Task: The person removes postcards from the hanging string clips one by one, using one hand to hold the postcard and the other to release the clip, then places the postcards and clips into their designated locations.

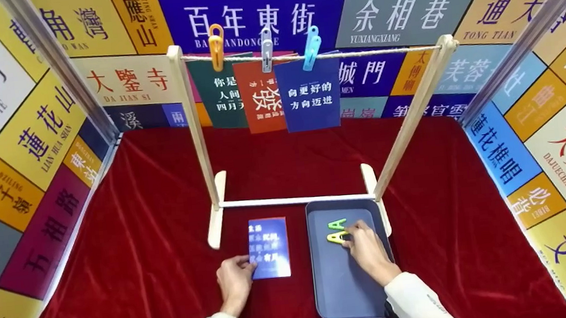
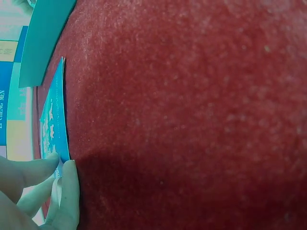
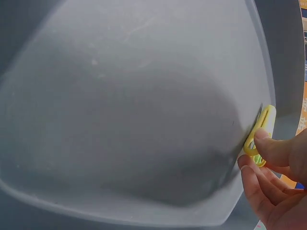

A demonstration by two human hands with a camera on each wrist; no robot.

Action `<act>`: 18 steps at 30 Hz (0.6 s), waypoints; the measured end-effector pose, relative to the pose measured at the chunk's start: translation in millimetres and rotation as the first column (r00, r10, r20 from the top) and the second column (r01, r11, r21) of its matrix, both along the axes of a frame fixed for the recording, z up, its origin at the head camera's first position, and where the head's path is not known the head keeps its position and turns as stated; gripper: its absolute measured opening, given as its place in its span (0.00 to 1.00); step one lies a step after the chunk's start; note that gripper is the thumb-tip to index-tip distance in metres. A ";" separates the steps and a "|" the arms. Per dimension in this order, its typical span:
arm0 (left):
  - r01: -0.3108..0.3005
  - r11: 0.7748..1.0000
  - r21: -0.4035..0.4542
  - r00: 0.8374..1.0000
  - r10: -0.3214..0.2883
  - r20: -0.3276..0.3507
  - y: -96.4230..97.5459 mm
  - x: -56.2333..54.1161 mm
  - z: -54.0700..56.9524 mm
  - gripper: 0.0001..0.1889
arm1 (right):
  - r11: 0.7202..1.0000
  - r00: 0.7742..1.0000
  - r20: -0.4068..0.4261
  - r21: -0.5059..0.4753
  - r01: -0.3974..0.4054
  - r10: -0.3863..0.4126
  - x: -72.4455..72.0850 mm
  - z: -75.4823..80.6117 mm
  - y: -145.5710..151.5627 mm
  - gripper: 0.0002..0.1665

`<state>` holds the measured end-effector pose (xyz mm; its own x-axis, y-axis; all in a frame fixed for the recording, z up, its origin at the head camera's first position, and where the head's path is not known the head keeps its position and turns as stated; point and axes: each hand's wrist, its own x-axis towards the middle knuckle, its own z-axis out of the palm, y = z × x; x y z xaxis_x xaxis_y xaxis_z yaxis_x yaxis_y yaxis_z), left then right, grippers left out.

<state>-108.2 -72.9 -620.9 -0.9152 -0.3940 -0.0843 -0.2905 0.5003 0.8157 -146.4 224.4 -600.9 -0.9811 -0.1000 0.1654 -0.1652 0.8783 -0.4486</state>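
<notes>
In the head view a blue card (image 1: 272,261) with white writing lies on the red cloth. My left hand (image 1: 234,282) pinches its lower left edge; the left wrist view has the thumb on the card's (image 2: 56,115) printed face and the fingers at its edge. Over the grey tray (image 1: 335,299), my right hand (image 1: 368,250) holds a yellow clothespin (image 1: 336,238) by its handle end. Thumb and fingertips meet around that yellow clothespin (image 3: 269,117) in the right wrist view. Just beyond it in the tray is a green clothespin (image 1: 337,224).
Behind stands a wooden rack (image 1: 197,136) with a rope (image 1: 371,52). Orange (image 1: 217,51), grey (image 1: 266,51) and light blue (image 1: 311,50) clothespins hang there with a green card (image 1: 219,118), a red card (image 1: 264,122) and a blue hanging card (image 1: 313,117). Printed panels surround the cloth.
</notes>
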 end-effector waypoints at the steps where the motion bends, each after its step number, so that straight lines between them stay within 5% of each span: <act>1: 0.002 1.000 -0.001 1.000 -0.002 -0.003 0.0 0.2 -0.2 0.10 | 1.000 1.000 -0.003 0.003 -0.002 0.002 -0.2 -0.1 0.0 0.17; 18: 0.006 1.000 0.006 1.000 -0.006 0.002 0.8 1.7 2.9 0.10 | 0.999 1.000 0.003 -0.014 0.029 -0.029 1.5 -0.1 2.1 0.18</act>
<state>-106.5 -72.1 -618.0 -0.9173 -0.3883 -0.0880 -0.2890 0.4974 0.8180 -145.0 226.5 -600.9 -0.9840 -0.0688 0.1643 -0.1383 0.8764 -0.4613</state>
